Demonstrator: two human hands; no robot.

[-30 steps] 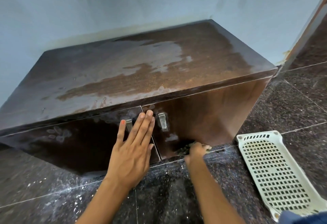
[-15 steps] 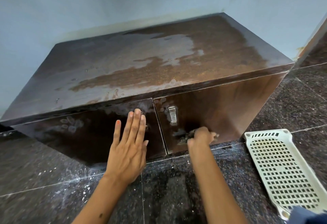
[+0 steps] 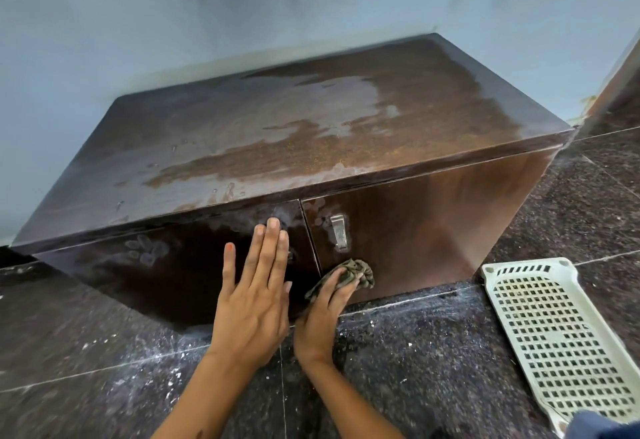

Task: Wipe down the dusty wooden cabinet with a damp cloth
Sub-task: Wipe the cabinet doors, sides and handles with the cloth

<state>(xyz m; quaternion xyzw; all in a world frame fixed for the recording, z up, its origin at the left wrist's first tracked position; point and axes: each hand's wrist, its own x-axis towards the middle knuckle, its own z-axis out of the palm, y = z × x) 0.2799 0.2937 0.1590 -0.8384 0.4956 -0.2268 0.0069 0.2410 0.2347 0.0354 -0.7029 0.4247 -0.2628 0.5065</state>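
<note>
A low dark-brown wooden cabinet [image 3: 311, 133] stands against a pale blue wall, its top streaked with damp and dusty patches. It has two front doors; a metal handle [image 3: 338, 232] shows on the right door. My left hand [image 3: 254, 296] lies flat with straight fingers against the left door, covering that door's handle. My right hand [image 3: 323, 314] grips a crumpled grey-green cloth [image 3: 353, 274] and presses it on the lower left part of the right door, just below the handle.
A cream perforated plastic tray [image 3: 557, 338] lies on the dark speckled stone floor [image 3: 415, 369] to the right of the cabinet. White dust flecks are scattered on the floor in front. A brown panel [image 3: 620, 85] rises at the far right.
My right hand and the cloth have shifted left along the right door's lower part, toward the door gap. My left hand stays flat on the left door.
</note>
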